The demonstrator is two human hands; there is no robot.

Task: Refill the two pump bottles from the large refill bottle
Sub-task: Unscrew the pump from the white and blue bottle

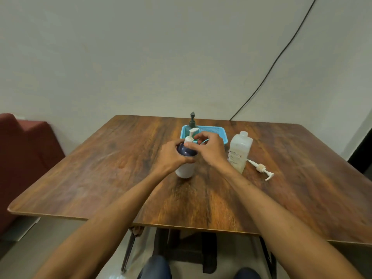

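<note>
Brown wood-grain table (100, 178) | white pump bottle with navy shoulder (185, 170) at centre, left hand (171, 156) wrapped round shoulder | right hand (211, 150) pinches white pump collar (189, 139) | smooth, probably light, slippery: hold body, twist collar | translucent refill bottle (239, 152) at 3 o'clock

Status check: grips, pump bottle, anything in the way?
Left grip holds white dark-shouldered pump bottle. Right grip pinches its white pump head. Translucent refill bottle stands right; loose white pump beside it, nothing blocking.

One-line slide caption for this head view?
Left hand grips the white pump bottle while right hand pinches its pump head; refill bottle stands nearby.
</note>
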